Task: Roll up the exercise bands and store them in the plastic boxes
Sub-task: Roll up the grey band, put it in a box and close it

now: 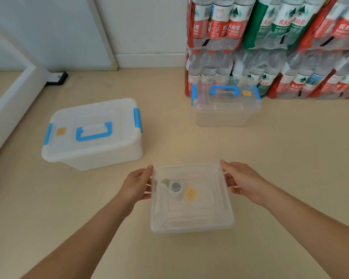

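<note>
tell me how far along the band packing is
Done: one rolled band lies in the open box. The cloudy box and the far box have lids on; what they hold cannot be told. In hand: the left hand and right hand grip the open box by its sides. Left: it has no lid on yet. No loose bands are in view.

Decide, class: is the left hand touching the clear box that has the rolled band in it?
Touching. The head view shows the left hand gripping the left rim of the clear box, thumb over the edge.
</note>
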Action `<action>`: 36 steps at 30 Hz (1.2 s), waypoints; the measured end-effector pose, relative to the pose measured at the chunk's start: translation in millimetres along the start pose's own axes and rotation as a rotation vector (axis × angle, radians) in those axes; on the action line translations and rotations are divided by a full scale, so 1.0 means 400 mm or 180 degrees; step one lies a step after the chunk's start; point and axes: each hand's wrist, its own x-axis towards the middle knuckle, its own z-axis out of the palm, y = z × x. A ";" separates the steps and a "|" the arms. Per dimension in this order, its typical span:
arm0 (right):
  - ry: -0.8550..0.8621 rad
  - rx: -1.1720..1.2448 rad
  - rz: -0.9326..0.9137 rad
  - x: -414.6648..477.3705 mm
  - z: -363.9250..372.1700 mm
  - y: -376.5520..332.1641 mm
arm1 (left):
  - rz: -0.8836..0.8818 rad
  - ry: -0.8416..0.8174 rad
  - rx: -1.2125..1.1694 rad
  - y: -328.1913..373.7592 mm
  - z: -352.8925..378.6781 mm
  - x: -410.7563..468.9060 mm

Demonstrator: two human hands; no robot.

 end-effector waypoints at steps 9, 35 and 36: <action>0.0437 0.0004 -0.0581 0.060 0.033 0.019 | 0.0176 0.0430 -0.0198 -0.022 0.039 0.067; 0.0845 -0.1899 -0.1140 0.075 -0.041 -0.082 | 0.1003 -0.0455 0.1255 0.032 0.090 0.051; 0.0798 -0.2291 -0.1154 0.060 -0.048 -0.077 | 0.1030 -0.0437 0.1243 0.048 0.108 0.069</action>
